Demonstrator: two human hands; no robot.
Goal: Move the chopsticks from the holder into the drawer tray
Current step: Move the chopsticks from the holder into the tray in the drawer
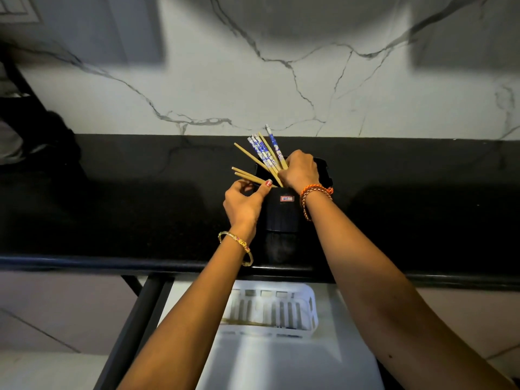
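Black holder [281, 212] on the desk [112, 215] keeps nearly all chopsticks [264, 156]; right hand [299, 170] closes around them, left hand [244, 202] steadies the holder. Tray [312, 308] below looks almost empty.

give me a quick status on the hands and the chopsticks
Right hand closed on chopsticks in black holder. Left hand steadies holder, fingers on plain sticks. White tray in open drawer below, path clear.

My chopsticks [264, 153] are partly plain tan, partly white with blue floral print. The holder [282, 212] is black with a small red-edged label. The counter [112, 215] is glossy black, the wall [253, 80] white with grey veins, the drawer tray [274, 311] white.
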